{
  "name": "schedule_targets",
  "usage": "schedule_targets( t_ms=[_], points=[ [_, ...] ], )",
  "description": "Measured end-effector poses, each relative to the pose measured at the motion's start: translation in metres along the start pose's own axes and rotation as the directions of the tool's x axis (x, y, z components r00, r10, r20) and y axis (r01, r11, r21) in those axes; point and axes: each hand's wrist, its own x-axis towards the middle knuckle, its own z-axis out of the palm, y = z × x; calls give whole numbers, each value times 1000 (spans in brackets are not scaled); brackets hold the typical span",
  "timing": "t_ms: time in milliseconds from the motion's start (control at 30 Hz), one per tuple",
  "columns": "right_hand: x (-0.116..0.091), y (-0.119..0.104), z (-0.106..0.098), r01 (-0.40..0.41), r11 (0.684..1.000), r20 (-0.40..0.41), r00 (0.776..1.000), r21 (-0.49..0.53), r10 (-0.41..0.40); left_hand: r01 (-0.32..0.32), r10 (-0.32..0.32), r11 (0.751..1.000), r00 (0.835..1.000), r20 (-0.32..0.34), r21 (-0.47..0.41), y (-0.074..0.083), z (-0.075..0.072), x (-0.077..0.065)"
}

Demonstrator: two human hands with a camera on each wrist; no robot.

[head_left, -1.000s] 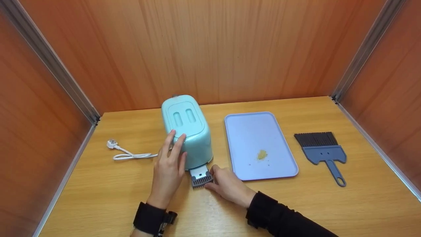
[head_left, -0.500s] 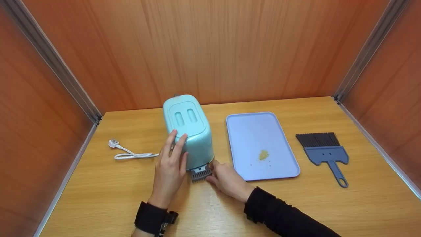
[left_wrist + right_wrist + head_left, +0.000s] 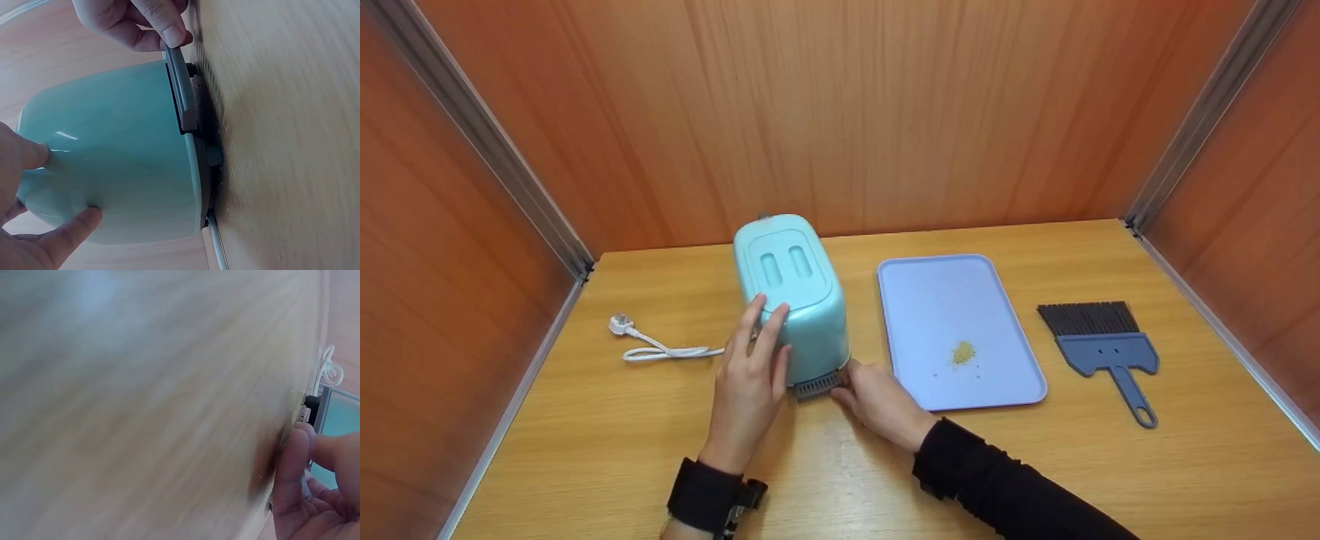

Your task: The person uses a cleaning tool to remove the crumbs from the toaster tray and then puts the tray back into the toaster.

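Note:
A mint-green toaster (image 3: 787,277) with two lidded-looking slots stands left of centre. My left hand (image 3: 746,379) rests on its near end, fingertips on the top edge and thumb against the front face. In the left wrist view the left fingers (image 3: 76,228) touch the glossy shell without curling round it. Low at the toaster's near end, the crumb tray's dark grey ribbed handle (image 3: 816,387) sticks out a little. My right hand (image 3: 881,405) pinches that handle at its right end. The left wrist view shows the right thumb on the handle (image 3: 183,93), which lies nearly against the shell.
A lilac serving tray (image 3: 937,300) lies right of the toaster, with a small heap of yellowish crumbs (image 3: 963,352) on it. Farther right is a grey hand brush (image 3: 1106,352). The toaster's white cord and plug (image 3: 622,325) lie at left. Wooden panels enclose the table.
The crumb tray has slid into the toaster, pushed by my right hand; its metal part, visible earlier, is now out of sight. My left hand stays on the toaster.

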Motion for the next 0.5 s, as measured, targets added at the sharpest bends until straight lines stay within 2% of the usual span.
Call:
schedule_targets(
  t_ms=[133, 200, 367, 500],
  points=[
    [7, 22, 15, 31, 999, -21, 999, -7, -31, -1, 1, 1000, 1000, 5, 1, 0, 0, 0],
    [7, 22, 16, 27, 1000, -18, 999, 3, -27, 2, -2, 1000, 1000, 10, -1, 0, 0, 0],
    [1, -2, -1, 22, 1000, -2, 1000, -5, -22, -3, 3, 1000, 1000, 10, 1, -1, 0, 1],
    [-1, -8, -3, 36, 998, -7, 999, -46, -36, -23, 24, 1000, 1000, -1, 20, -1, 0, 1]
  ],
)
